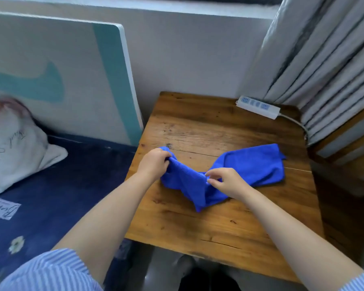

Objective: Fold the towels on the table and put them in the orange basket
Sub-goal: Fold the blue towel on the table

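A bright blue towel [252, 164] lies crumpled across the middle of the wooden table [208, 223]. Its right part is spread flat, while its left and middle parts are bunched and lifted. My left hand [153, 164] grips the towel's left end near the table's left edge. My right hand [227, 181] pinches a fold at the towel's middle with fingertips. A corner of the towel hangs toward me between the hands. No orange basket is in view.
A white power strip [257, 107] with a cable lies at the table's far right corner. Grey curtains [324, 66] hang at the right. To the left are a dark blue bed [51, 185], a white pillow [13, 148] and a leaning board [72, 76].
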{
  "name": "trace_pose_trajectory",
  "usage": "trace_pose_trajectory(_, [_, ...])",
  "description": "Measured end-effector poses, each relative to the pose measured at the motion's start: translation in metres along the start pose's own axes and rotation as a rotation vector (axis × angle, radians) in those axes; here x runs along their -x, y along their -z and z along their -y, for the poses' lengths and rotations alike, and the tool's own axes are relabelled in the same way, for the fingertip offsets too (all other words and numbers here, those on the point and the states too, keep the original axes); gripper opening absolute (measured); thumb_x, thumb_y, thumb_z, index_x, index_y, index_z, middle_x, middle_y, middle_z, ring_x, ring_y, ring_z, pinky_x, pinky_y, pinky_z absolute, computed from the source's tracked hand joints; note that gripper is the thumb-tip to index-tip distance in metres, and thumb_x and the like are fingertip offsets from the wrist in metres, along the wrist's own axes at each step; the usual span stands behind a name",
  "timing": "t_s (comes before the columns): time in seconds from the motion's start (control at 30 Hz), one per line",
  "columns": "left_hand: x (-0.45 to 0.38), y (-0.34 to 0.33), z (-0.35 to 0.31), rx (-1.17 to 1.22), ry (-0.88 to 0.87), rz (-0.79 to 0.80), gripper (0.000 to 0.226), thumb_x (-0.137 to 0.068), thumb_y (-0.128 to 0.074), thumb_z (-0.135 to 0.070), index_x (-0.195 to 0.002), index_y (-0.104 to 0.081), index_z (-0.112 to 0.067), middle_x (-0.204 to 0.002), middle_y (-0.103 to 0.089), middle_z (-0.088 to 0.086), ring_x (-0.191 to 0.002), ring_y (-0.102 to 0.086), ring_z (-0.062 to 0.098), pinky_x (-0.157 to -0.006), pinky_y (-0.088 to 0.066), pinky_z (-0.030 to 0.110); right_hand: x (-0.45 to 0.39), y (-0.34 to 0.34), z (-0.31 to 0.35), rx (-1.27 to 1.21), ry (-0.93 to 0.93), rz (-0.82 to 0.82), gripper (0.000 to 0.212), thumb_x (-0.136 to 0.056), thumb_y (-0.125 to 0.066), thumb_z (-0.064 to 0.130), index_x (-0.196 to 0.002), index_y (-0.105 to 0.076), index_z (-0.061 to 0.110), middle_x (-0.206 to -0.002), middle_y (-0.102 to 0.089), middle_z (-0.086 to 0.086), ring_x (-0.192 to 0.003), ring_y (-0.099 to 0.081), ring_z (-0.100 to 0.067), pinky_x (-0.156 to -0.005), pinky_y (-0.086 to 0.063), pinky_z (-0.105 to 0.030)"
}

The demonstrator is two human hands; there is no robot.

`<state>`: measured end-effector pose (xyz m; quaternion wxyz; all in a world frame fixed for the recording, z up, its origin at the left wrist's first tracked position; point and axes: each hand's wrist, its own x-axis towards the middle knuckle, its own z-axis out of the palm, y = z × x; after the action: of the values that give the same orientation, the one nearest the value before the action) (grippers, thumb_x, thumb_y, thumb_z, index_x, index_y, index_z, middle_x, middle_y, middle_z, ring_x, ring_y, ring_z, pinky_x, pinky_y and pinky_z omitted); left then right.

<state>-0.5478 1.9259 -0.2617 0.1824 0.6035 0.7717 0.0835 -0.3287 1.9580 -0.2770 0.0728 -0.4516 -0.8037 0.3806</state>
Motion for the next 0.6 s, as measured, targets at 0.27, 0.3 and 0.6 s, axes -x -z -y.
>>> trace_pose_trajectory(0.27, [0.021,-0.048,0.054,0.012,0.363,0.105,0.050,-0.091,-0.047,-0.016,-0.139,-0.032,-0.011,-0.146,-0.029,0.012,-0.129,-0.038,0.031,-0.098,-0.038,0.039,-0.041,-0.017,-0.051,0.500,-0.116,0.089,0.045,-0.089,-0.052,0.022,-0.132,-0.045,0.018,-0.135,-0.047,-0.002,-0.128,-0.039,-0.020,-0.104,-0.034,-0.035])
trace_pose_trajectory(0.3, [0.029,-0.062,0.054,0.043,0.400,0.164,0.047,-0.091,-0.047,-0.019,-0.136,-0.036,-0.009,-0.142,-0.036,0.012,-0.127,-0.040,0.031,-0.098,-0.038,0.037,-0.048,-0.023,-0.056,0.582,-0.126,0.119,0.051,-0.088,-0.052,0.025,-0.137,-0.038,0.021,-0.142,-0.039,-0.001,-0.133,-0.031,-0.018,-0.109,-0.028,-0.040])
trace_pose_trajectory(0.6, [0.044,-0.140,0.012,0.448,0.704,0.371,0.045,-0.094,-0.047,-0.031,-0.125,-0.049,0.001,-0.132,-0.052,0.016,-0.123,-0.049,0.029,-0.098,-0.039,0.031,-0.086,-0.045,-0.078,0.744,-0.133,0.228,0.056,-0.092,-0.047,0.026,-0.143,-0.022,0.025,-0.149,-0.028,0.004,-0.143,-0.008,-0.022,-0.111,-0.003,-0.060])
